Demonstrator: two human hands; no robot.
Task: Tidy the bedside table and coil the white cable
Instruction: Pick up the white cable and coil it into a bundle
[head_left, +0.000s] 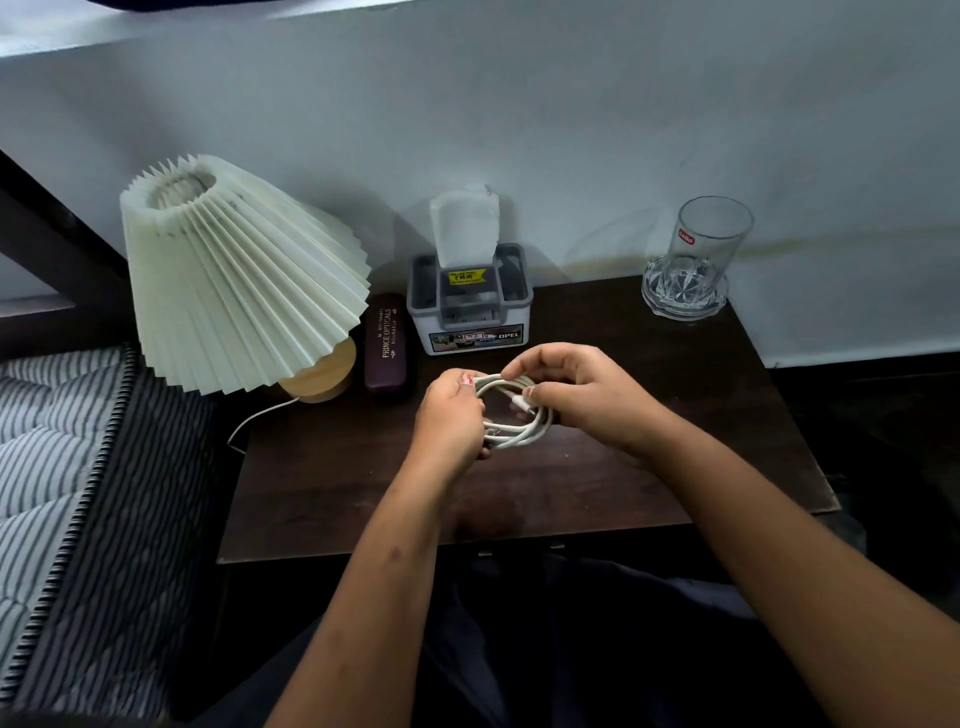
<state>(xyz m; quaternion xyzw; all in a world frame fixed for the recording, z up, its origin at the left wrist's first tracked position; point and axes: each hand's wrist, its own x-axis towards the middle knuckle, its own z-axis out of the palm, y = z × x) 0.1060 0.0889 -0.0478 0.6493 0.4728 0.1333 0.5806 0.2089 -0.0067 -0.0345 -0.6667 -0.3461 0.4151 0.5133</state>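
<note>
The left hand (451, 410) is closed on the 9 o'clock side of the cable (519, 415), pinching the stacked loops; the right hand (576, 395) grips the 3 o'clock side, thumb and fingers closed by a white plug end. The cable hangs between them as a small coil just above the middle of the surface (675, 415), not touching it.

It looks light, limp and smooth, so the loops would likely spring apart or slide if either pinch eased. The best hold seems to be across all turns at once, on opposite sides, with the loose plug tucked under a finger.

Counted: one cable of roughly three or four turns, though the exact number is hard to tell; one lamp (234, 280) at 10 o'clock, with its own thin cord trailing off the edge; one case (387, 343) beside it; one tissue box (470, 306) at 12 o'clock; one glass (709, 244) on one coaster (660, 296) at 2 o'clock.
</note>
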